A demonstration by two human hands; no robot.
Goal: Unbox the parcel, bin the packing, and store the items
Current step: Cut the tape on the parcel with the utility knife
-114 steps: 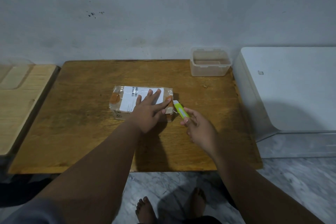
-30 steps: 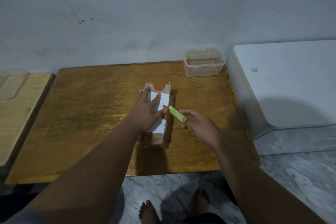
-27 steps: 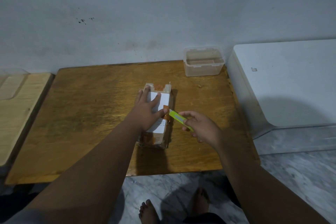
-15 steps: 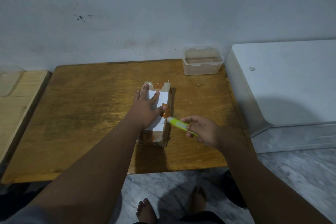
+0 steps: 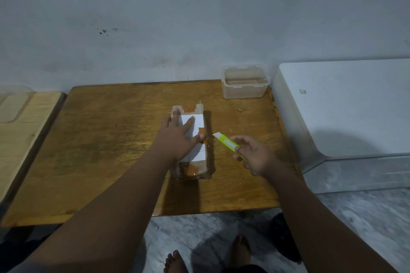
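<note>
A small cardboard parcel [image 5: 195,163], wrapped in clear and brown tape with a white label on top, lies lengthwise on the wooden table [image 5: 106,150]. My left hand [image 5: 177,137] rests flat on its top with fingers spread, pressing it down. My right hand [image 5: 255,155] holds a yellow-green utility knife [image 5: 226,142] just right of the parcel. The knife's tip points at the parcel's right edge and sits a short gap away from it.
A clear plastic container [image 5: 245,81] stands open at the table's back right corner. A white box-like unit [image 5: 346,106] adjoins the table on the right. A lighter wooden surface [image 5: 20,131] adjoins on the left. My bare feet [image 5: 175,261] are on the marble floor.
The parcel was turned from crosswise to lengthwise earlier. In the last second the knife slid along the parcel's right edge toward me, then lifted slightly away from it.
</note>
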